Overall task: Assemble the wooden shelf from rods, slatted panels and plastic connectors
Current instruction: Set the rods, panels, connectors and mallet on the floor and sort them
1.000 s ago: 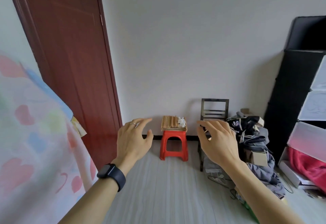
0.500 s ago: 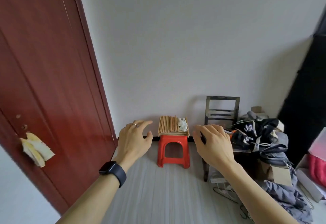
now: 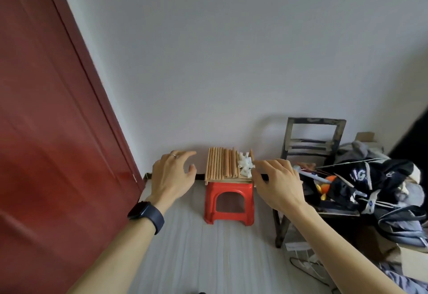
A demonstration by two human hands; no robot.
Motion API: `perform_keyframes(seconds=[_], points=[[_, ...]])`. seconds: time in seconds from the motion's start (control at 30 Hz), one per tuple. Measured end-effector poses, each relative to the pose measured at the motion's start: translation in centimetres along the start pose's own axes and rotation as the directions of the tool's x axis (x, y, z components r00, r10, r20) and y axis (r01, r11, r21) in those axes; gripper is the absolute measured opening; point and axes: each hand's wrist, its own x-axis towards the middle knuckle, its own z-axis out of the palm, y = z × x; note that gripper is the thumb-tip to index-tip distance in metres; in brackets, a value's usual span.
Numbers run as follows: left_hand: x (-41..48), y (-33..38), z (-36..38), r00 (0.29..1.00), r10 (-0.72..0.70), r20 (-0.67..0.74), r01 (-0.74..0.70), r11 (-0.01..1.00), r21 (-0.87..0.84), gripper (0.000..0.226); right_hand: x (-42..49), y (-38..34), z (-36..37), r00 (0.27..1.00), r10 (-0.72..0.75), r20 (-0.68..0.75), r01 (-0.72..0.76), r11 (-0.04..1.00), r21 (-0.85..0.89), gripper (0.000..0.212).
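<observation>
Wooden rods (image 3: 222, 165) lie side by side on a red plastic stool (image 3: 228, 192) that stands against the white wall (image 3: 231, 62). A small heap of white plastic connectors (image 3: 245, 166) sits on their right side. Under the rods a flat wooden layer (image 3: 231, 180) shows only as a thin pale edge at the stool's front lip; whether it is one slatted panel or several, I cannot tell.

My left hand (image 3: 173, 173) is raised to the left of the stool, fingers spread and relaxed, holding nothing. It has a ring (image 3: 172, 155) on one finger and a dark watch (image 3: 146, 212) on the wrist. My right hand (image 3: 278, 182) is raised to the stool's right, fingers loosely bent, with nothing in its grasp. Its fingertips overlap the connectors in the view, and I cannot tell whether they touch.

Right of the stool stands a dark chair (image 3: 315, 136), its seat buried under a pile of dark clothing and bags (image 3: 370, 182) and one leg partly hidden by my forearm. Thin cables on the pale floor (image 3: 208, 247) below it are hard to make out. A red-brown door (image 3: 58, 131) fills the left side, cut off by the frame.
</observation>
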Motion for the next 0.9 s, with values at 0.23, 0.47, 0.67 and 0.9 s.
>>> perform_keyframes(seconds=[0.23, 0.47, 0.67, 0.9], points=[[14.9, -3.4, 8.1, 0.984, 0.020, 0.175, -0.022, 1.000, 0.006, 0.042, 13.0, 3.2, 6.6, 0.979, 0.180, 0.093, -0.181, 0.983, 0.009, 0.038], [25.7, -6.2, 19.0, 0.924, -0.041, 0.379, 0.044, 0.999, 0.001, 0.040, 21.6, 9.3, 14.3, 0.905, 0.335, 0.262, -0.347, 0.938, 0.002, 0.040], [32.5, -9.1, 30.6, 0.772, -0.201, 0.604, 0.338, 0.933, -0.121, 0.042, 30.6, 16.6, 23.0, 0.793, 0.402, 0.458, -0.509, 0.850, 0.135, 0.043], [36.2, -13.3, 40.7, 0.547, -0.441, 0.711, 0.652, 0.757, -0.033, 0.051, 36.7, 25.2, 33.7, 0.504, 0.580, 0.639, -0.818, 0.559, 0.138, 0.050]])
